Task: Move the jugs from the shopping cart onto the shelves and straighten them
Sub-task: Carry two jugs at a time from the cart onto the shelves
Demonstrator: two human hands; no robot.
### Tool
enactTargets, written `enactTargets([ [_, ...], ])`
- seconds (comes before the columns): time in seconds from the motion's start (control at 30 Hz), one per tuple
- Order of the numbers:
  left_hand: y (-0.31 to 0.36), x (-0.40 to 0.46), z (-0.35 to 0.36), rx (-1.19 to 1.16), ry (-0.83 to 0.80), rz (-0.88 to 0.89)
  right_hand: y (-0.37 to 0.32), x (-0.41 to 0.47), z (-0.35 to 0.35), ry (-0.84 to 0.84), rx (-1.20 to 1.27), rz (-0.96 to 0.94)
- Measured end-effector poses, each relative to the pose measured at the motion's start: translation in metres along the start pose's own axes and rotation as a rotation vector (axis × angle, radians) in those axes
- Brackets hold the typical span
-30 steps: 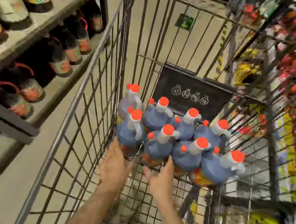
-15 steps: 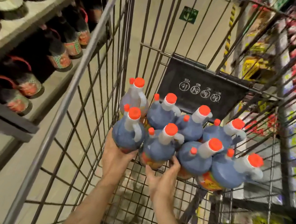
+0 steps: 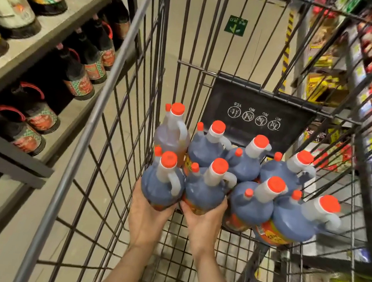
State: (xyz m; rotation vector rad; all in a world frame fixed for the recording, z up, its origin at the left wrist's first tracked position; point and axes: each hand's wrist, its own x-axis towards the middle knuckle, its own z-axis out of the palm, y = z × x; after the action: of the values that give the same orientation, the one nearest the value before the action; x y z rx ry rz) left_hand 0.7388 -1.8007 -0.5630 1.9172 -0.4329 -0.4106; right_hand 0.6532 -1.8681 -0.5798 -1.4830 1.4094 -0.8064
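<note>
The near-left jug (image 3: pixel 161 185) is being cupped from below by the left hand (image 3: pixel 147 212), fingers curled round its base; the neighbouring jug (image 3: pixel 205 192) is being gripped likewise by the right hand (image 3: pixel 204 223). Both forearms are being extended into the shopping cart (image 3: pixel 105 95), whose near floor is lying bare. A second ago the hands were only reaching.

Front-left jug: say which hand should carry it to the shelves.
Left. The left hand already cups the front-left jug, and the shelves stand on that side; the right hand cups the neighbouring jug.
</note>
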Motion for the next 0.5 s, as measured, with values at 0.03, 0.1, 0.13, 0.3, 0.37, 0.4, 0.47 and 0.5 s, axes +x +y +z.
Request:
enactTargets([
  [0.03, -0.001, -0.001, 0.000, 0.009, 0.007, 0.012, 0.001, 0.001, 0.000, 0.011, -0.005, -0.021],
  [0.1, 0.000, -0.003, 0.000, 0.041, 0.034, 0.015, -0.001, 0.001, -0.001, 0.017, -0.026, -0.034],
  [0.13, -0.001, -0.005, -0.001, 0.053, 0.039, 0.023, -0.002, -0.001, -0.002, 0.026, -0.038, -0.014],
  [0.3, 0.003, -0.023, -0.008, 0.102, 0.035, -0.043, -0.007, -0.028, -0.014, 0.100, -0.075, 0.096],
  [0.37, 0.011, -0.033, -0.012, 0.153, 0.022, -0.110, -0.015, -0.039, -0.025, 0.104, -0.092, 0.127],
  [0.4, 0.019, -0.037, -0.014, 0.174, 0.012, -0.140, -0.023, -0.043, -0.032, 0.102, -0.101, 0.159],
  [0.47, 0.036, -0.045, -0.021, 0.192, -0.011, -0.167, -0.040, -0.052, -0.047, 0.094, -0.121, 0.224],
  [0.5, 0.047, -0.048, -0.024, 0.184, -0.020, -0.153, -0.049, -0.056, -0.055, 0.095, -0.126, 0.228],
])
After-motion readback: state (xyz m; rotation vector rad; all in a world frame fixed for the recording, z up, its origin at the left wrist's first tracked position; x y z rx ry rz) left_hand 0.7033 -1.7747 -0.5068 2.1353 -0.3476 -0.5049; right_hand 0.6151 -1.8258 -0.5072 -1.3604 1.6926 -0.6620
